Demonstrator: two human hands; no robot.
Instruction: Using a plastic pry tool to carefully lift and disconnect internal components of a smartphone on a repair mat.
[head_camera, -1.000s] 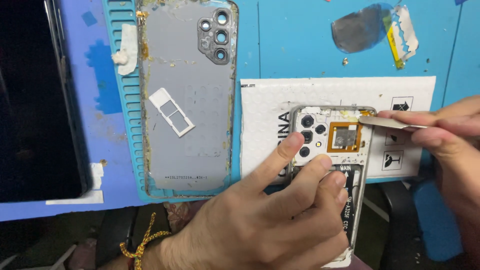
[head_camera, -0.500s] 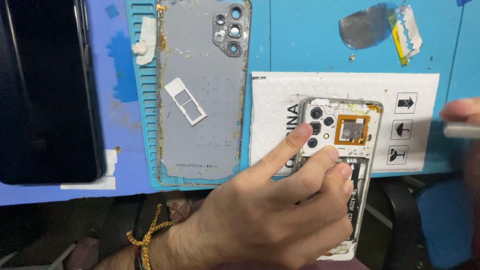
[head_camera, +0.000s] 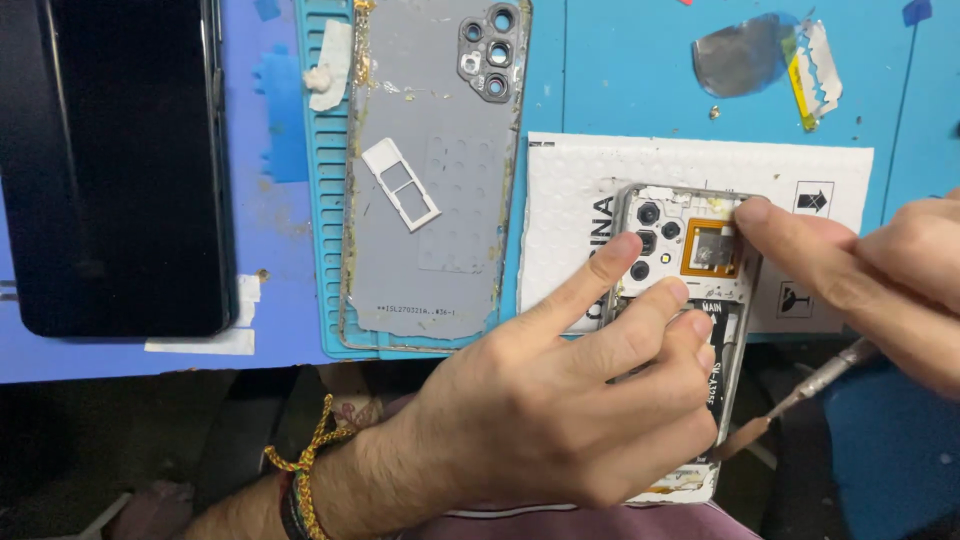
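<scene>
An opened phone (head_camera: 655, 238) without its back lies on a white padded envelope (head_camera: 565, 185), showing camera lenses and an orange square part (head_camera: 712, 250). My left hand (head_camera: 560, 410) grips the phone's lower body, its index finger stretched to the upper left edge beside the lenses. My right hand (head_camera: 885, 275) comes in from the right. One fingertip presses the phone's top right corner next to the orange part. In the same hand is a thin metal tool (head_camera: 825, 380), whose tip points down and left below the phone.
A grey back cover (head_camera: 430, 170) with a white card tray (head_camera: 400, 188) on it lies on a teal ribbed mat (head_camera: 325, 200). A black phone (head_camera: 110, 160) lies screen up at the far left. A foil scrap (head_camera: 738, 55) and a razor blade (head_camera: 822, 75) rest at the back right.
My right hand drew away to the right edge, then came back and put a fingertip on the phone's top right corner. My left hand kept its hold on the phone.
</scene>
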